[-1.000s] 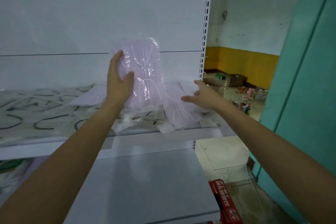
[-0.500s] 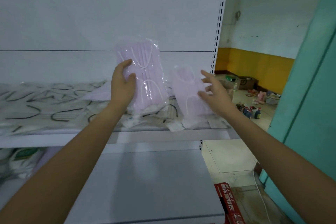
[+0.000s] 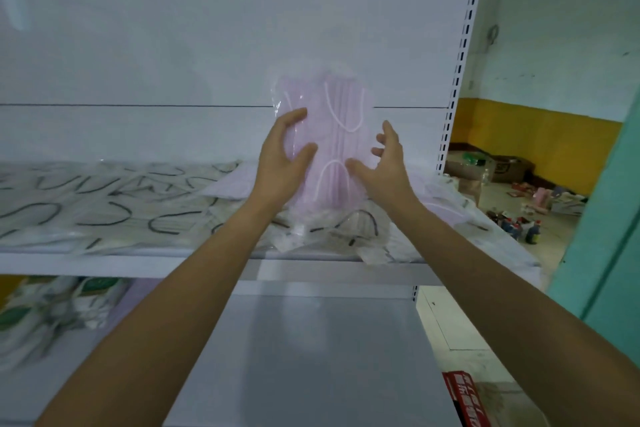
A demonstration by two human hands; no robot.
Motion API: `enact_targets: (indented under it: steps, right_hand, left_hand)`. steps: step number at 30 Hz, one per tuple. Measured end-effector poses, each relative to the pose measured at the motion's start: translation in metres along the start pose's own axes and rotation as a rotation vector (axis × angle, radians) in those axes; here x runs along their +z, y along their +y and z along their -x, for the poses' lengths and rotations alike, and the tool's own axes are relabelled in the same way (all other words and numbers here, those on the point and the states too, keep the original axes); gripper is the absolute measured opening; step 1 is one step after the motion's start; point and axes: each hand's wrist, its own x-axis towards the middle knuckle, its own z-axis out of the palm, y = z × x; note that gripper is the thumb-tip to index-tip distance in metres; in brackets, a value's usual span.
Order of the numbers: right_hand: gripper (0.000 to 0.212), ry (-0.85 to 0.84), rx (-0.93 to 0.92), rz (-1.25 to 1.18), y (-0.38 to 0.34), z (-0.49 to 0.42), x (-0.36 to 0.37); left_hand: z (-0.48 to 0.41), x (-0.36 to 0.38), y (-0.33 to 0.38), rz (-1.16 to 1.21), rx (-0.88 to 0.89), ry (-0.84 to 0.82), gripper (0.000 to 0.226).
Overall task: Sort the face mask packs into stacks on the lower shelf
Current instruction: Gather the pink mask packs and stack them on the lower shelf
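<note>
Two pink face mask packs (image 3: pixel 334 135) in clear plastic stand upright, one against the other, above the upper shelf (image 3: pixel 121 265). My left hand (image 3: pixel 284 159) grips their left side, thumb in front and fingers behind. My right hand (image 3: pixel 384 163) holds the right side, with its thumb on the front and its fingers curled at the edge. Below them the grey lower shelf (image 3: pixel 311 357) is bare on the right. Packs with green labels (image 3: pixel 52 312) lie at its far left.
Several packs of white masks with black ear loops (image 3: pixel 104 208) cover the upper shelf, and more pink packs (image 3: pixel 440 204) lie at its right end. A slotted shelf upright (image 3: pixel 457 80) and a teal wall (image 3: pixel 609 236) stand on the right. A red box (image 3: pixel 464 399) lies on the floor.
My right hand lifted a second pink pack off the upper shelf and brought it left against the pack in my left hand. Both hands now hold the two packs together.
</note>
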Motion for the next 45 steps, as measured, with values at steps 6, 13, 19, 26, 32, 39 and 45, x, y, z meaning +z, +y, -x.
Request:
enact_targets:
  steps: [6,13,19,26,32,39,45]
  right_hand:
    - [0.065,-0.12,0.032,-0.148,-0.016,-0.025,0.015]
    - [0.083,-0.1,-0.049,-0.105,-0.014,-0.023,0.042]
    - [0.073,-0.071,-0.148,0.054,-0.006,-0.018,0.045]
    - [0.074,-0.137,-0.074,0.077,0.009,-0.015,0.051]
    - [0.074,-0.112,-0.147,0.051,-0.02,-0.011,0.049]
    - [0.072,-0.163,-0.406,-0.152,-0.079,0.048,0.093]
    - [0.052,-0.333,-0.248,-0.294,-0.086,0.174,0.193]
  left_hand:
    - [-0.019,-0.02,-0.005,0.147,-0.152,-0.114,0.096]
    - [-0.02,-0.014,-0.018,0.148,-0.164,-0.103,0.087]
    - [-0.018,-0.015,-0.032,0.055,-0.082,-0.209,0.08]
    - [-0.018,-0.008,-0.042,0.002,-0.225,-0.292,0.082]
    - [-0.026,-0.023,-0.013,-0.086,0.015,-0.208,0.076]
    - [0.023,-0.118,0.035,-0.129,0.019,0.002,0.06]
    - [0.155,-0.22,0.04,0.018,-0.352,0.189,0.054]
